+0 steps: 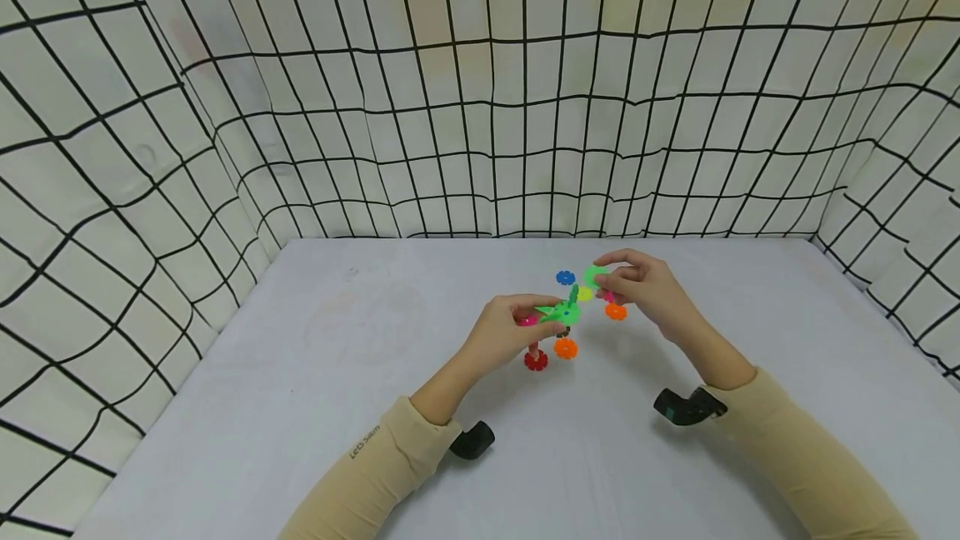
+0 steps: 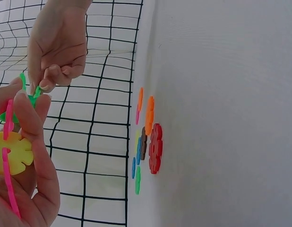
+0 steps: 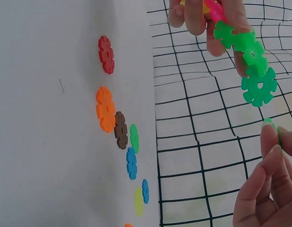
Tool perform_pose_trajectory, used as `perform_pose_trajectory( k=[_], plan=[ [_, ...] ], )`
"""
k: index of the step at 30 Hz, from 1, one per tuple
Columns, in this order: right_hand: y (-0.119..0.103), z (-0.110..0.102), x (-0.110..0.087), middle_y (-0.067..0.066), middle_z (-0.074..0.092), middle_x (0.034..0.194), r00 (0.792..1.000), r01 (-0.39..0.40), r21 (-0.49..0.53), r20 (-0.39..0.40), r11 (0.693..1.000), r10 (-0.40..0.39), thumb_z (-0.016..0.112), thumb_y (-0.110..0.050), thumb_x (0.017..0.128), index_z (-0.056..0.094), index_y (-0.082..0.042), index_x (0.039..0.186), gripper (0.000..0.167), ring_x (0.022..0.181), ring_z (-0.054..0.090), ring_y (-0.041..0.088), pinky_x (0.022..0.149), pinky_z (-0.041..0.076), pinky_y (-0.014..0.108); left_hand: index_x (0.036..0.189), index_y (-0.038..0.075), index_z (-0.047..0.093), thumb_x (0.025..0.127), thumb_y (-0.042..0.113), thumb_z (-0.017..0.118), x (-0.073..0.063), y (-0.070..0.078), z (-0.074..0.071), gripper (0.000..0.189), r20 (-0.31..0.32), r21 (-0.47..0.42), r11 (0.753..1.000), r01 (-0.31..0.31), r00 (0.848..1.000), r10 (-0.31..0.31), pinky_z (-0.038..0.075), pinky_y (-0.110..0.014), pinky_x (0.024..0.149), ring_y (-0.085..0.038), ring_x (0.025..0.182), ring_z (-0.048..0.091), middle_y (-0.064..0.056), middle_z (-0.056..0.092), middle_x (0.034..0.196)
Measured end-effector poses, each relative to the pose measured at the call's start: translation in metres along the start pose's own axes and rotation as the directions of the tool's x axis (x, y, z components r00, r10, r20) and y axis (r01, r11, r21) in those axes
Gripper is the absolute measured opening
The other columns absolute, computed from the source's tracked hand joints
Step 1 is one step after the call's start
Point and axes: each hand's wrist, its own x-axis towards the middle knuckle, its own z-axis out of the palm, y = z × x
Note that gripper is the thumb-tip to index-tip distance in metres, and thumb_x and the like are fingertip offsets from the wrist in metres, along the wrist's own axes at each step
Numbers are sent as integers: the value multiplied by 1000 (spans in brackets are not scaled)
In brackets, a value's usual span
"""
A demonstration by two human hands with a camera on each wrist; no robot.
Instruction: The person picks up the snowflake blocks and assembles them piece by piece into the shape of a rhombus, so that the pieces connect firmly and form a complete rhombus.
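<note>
The left hand [image 1: 512,326] is gripping a chain of slotted discs [image 3: 253,54] above the desk [image 1: 300,373]; green discs are forming its outer end, while a pink disc [image 2: 12,187] and a yellow disc [image 2: 16,153] are sitting close to the palm. The right hand [image 1: 651,288] is pinching a single green disc [image 1: 594,276] near that end, a gap showing in the right-wrist view. A red disc [image 1: 536,360], an orange disc [image 1: 566,349] and a brown disc [image 3: 120,130] are lying on the desk. The pieces are appearing thin, light and fairly stiff, probably smooth enough to slip; the joints are likely forming the weak points. Holds beside a joint are probably offering best support, rim pinches leaving the opposite slots exposed.
</note>
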Motion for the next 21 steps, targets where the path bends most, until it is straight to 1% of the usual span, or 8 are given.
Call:
perform_pose_trajectory(
  k=[4, 8, 10, 12, 15, 17, 19, 21],
  plan=[
    [1, 3, 2, 4, 75, 94, 1000, 15, 7, 6, 1000, -15, 67, -22, 102, 58, -1, 135, 41, 88, 66, 19, 83, 55, 28, 131, 13, 72, 93, 29, 78, 0, 0, 0, 41, -1, 3, 1000, 3, 1000, -3, 34, -26, 55, -43, 69, 58, -21, 68, 84],
    [2, 4, 2, 5, 75, 93, 1000, 24, 12, 16, 1000, -24, 67, -23, 101, 58, 0, 134, 41, 88, 64, 20, 83, 55, 30, 130, 12, 72, 93, 28, 79, 1, 0, 1, 41, -3, -1, 1000, 9, 1000, -9, 35, -26, 55, -44, 71, 59, -20, 69, 87],
    [2, 4, 2, 4, 75, 92, 999, 27, 16, 20, 1000, -28, 67, -22, 102, 58, 0, 134, 40, 87, 64, 19, 83, 55, 31, 129, 12, 72, 92, 28, 79, 1, 0, 1, 41, -7, -2, 1000, 13, 1000, -13, 36, -25, 55, -43, 71, 59, -16, 69, 86],
    [2, 4, 3, 4, 74, 91, 999, 28, 19, 22, 999, -28, 66, -22, 102, 59, 1, 133, 39, 86, 64, 19, 82, 56, 31, 129, 12, 73, 92, 28, 79, 1, 1, 2, 41, -8, -7, 1000, 15, 1000, -15, 37, -25, 55, -43, 72, 59, -15, 69, 86],
    [1, 5, 2, 3, 74, 89, 999, 23, 21, 28, 1000, -24, 66, -22, 102, 59, 1, 132, 39, 84, 63, 18, 80, 55, 30, 129, 12, 72, 92, 28, 79, 0, 1, 1, 41, -5, -9, 1000, 9, 1000, -10, 36, -25, 55, -46, 73, 59, -18, 69, 87],
    [1, 5, 2, 3, 73, 88, 999, 18, 20, 33, 1000, -18, 66, -22, 102, 58, 2, 132, 39, 84, 62, 20, 79, 55, 29, 130, 11, 72, 93, 27, 78, -1, 1, 1, 41, -1, -12, 1000, 4, 1000, -4, 35, -25, 54, -48, 74, 58, -22, 69, 89],
    [0, 6, 1, 2, 73, 87, 999, 13, 20, 37, 1000, -14, 66, -21, 102, 58, 2, 132, 39, 85, 61, 23, 78, 54, 30, 130, 12, 72, 93, 28, 78, -1, 1, 1, 41, 0, -11, 1000, 1, 1000, -1, 35, -25, 54, -49, 73, 58, -23, 69, 89],
    [0, 6, 0, 2, 73, 86, 999, 9, 22, 38, 1000, -10, 66, -21, 102, 59, 2, 131, 38, 85, 60, 25, 77, 53, 30, 130, 11, 72, 93, 28, 78, 0, 0, 2, 41, 0, -13, 1000, -4, 1000, 4, 36, -25, 55, -46, 71, 59, -22, 70, 90]
  ],
)
